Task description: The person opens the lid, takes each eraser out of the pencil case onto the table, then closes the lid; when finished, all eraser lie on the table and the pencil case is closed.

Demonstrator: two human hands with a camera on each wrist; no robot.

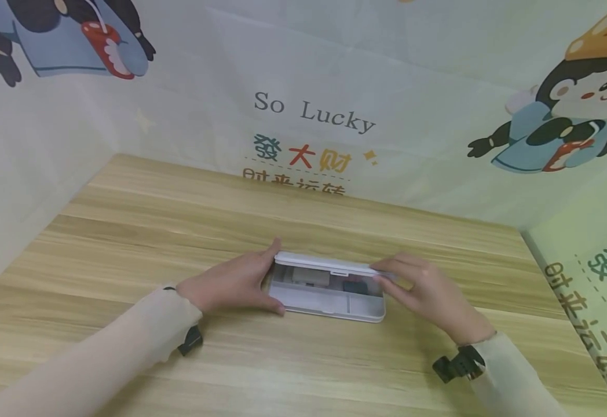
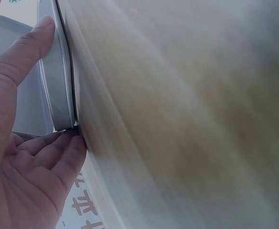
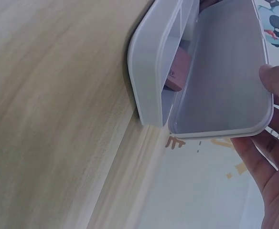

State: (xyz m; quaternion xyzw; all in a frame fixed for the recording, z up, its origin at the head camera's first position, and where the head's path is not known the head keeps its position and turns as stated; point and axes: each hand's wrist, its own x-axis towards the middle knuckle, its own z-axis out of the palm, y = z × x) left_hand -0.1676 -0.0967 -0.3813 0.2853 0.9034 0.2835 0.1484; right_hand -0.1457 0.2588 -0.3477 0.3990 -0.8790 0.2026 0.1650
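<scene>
A white pencil case [image 1: 314, 301] lies on the table with its hinged lid [image 3: 220, 71] partly raised. My left hand [image 1: 236, 282] holds the case's left end, thumb along the front and fingers at the back. In the left wrist view the thumb presses the case's side wall [image 2: 58, 90], fingertips close to the tabletop. My right hand [image 1: 431, 289] pinches the lid's free edge near its right corner. Inside the case are a pale block [image 1: 311, 277], a dark flat piece [image 1: 355, 286] and a reddish-pink block [image 3: 179, 69] that looks like an eraser.
The wood-grain table [image 1: 303, 370] runs back to a printed cloth backdrop [image 1: 303, 63] with lettering and cartoon figures. More cloth hangs along the left and right sides. Each wrist wears a small dark camera [image 1: 457, 365].
</scene>
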